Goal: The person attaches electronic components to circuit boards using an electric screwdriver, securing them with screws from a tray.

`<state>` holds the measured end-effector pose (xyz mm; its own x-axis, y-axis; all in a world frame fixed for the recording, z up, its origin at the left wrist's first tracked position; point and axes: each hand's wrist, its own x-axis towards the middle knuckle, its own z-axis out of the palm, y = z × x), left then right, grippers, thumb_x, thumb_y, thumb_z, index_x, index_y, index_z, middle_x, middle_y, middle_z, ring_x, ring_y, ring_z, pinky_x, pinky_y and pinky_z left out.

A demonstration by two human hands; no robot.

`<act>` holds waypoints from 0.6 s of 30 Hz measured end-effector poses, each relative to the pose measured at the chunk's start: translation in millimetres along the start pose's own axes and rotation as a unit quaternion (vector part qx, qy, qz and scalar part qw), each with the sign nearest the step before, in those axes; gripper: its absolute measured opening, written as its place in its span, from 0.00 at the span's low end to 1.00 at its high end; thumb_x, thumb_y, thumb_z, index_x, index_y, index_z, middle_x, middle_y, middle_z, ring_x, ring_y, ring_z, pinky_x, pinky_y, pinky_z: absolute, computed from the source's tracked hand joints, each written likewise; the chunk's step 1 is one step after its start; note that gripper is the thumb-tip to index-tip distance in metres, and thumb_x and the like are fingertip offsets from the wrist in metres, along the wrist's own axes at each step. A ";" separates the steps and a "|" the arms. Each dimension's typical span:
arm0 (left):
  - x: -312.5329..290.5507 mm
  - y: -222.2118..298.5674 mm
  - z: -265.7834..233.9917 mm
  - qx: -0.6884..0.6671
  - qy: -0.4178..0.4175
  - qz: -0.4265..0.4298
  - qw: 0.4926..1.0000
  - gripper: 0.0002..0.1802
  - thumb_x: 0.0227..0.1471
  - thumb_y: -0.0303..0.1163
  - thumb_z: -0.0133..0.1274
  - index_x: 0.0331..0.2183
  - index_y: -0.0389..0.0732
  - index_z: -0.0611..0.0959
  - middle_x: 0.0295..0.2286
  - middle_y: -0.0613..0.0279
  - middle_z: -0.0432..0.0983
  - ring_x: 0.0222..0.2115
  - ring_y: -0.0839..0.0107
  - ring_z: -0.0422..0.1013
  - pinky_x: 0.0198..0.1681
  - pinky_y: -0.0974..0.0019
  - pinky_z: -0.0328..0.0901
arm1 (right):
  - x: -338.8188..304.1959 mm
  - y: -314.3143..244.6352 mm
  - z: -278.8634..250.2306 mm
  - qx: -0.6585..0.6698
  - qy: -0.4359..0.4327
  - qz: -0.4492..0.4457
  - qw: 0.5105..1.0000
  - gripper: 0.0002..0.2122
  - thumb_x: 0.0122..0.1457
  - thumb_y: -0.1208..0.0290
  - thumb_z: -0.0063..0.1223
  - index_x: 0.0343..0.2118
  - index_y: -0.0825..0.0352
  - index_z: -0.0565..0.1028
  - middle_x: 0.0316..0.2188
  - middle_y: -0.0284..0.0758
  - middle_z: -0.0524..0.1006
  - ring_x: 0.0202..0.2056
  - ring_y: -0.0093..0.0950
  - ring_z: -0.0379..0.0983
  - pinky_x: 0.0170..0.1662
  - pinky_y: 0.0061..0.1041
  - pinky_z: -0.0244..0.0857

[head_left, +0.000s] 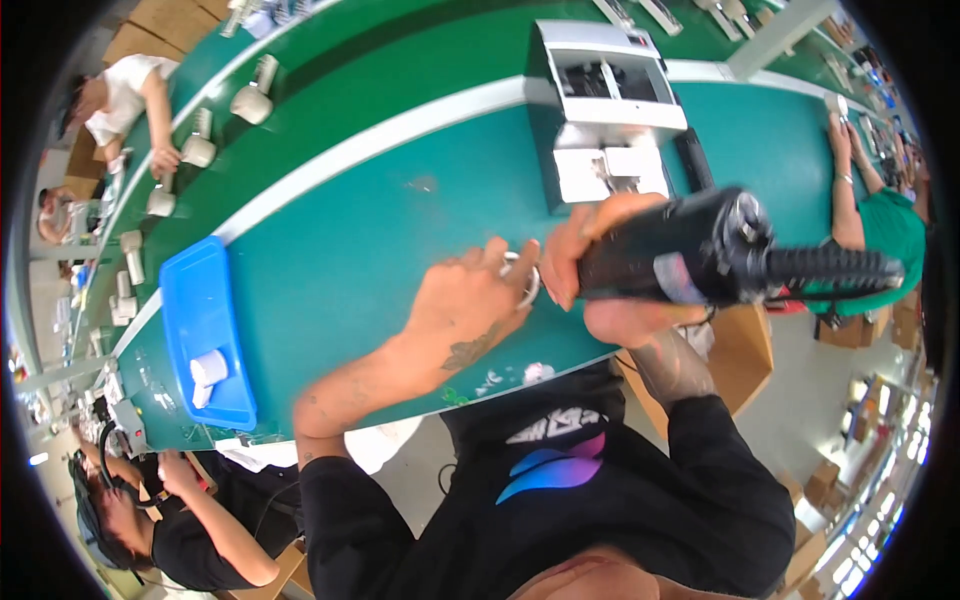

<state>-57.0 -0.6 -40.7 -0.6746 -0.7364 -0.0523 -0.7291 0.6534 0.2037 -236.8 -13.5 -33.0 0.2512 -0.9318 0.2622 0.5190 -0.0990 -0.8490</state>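
My right hand (605, 240) wraps around a thick black electric screwdriver (660, 250) with a ribbed cable sleeve at its end. The tool is held almost level, and its tip is hidden behind my fingers. Close beside it, my left hand (465, 300) is closed on a small white ring-shaped part (530, 287), low over the green table (330, 270). Most of the ring is covered by my fingers. The two hands nearly meet in front of my chest.
A screw feeder (610, 90) stands beyond my right hand. To the left lies a blue tray (205, 290) with white parts (208, 372). Past a white rail, a green conveyor (330, 90) carries several white devices (252, 100). Co-workers are at the left and right.
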 end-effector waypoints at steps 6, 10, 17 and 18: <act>-6.4 -7.5 -5.9 -0.074 -0.041 0.026 0.996 0.28 0.49 0.40 0.60 0.50 0.39 0.75 0.39 0.48 0.72 0.35 0.54 0.76 0.36 0.55 0.71 | 7.7 -23.1 -12.3 0.091 -0.005 -0.018 0.996 0.38 0.56 0.25 0.33 0.38 0.66 0.63 0.10 0.34 0.63 0.09 0.29 0.62 0.12 0.28 0.57; -28.7 -39.3 -43.0 -0.146 -0.095 0.020 0.985 0.30 0.48 0.45 0.62 0.50 0.42 0.77 0.46 0.48 0.74 0.41 0.51 0.75 0.42 0.55 0.71 | 32.9 -46.9 -53.9 0.230 -0.036 -0.037 0.972 0.32 0.63 0.31 0.24 0.37 0.63 0.61 0.09 0.30 0.60 0.05 0.21 0.54 0.06 0.21 0.52; 0.8 -125.6 -76.6 -0.167 0.025 -0.203 0.964 0.29 0.43 0.50 0.63 0.41 0.36 0.83 0.31 0.48 0.81 0.31 0.58 0.79 0.37 0.61 0.71 | 38.2 -32.7 -72.3 0.320 -0.039 0.052 0.945 0.36 0.60 0.28 0.20 0.42 0.63 0.65 0.11 0.32 0.61 0.07 0.24 0.57 0.09 0.25 0.55; 20.3 -139.9 -74.8 -0.181 0.041 -0.243 0.952 0.30 0.43 0.51 0.63 0.41 0.35 0.84 0.30 0.48 0.81 0.29 0.59 0.79 0.35 0.61 0.71 | 37.1 -30.2 -74.2 0.315 -0.044 0.050 0.947 0.37 0.60 0.28 0.20 0.41 0.64 0.65 0.11 0.32 0.61 0.07 0.24 0.57 0.10 0.26 0.56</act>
<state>39.9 -120.1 2.9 -0.2454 -0.9572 -0.1532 -0.8553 0.1394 0.4991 -303.8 -71.0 -31.7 0.3772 -0.8903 0.2551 0.8665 0.2421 -0.4366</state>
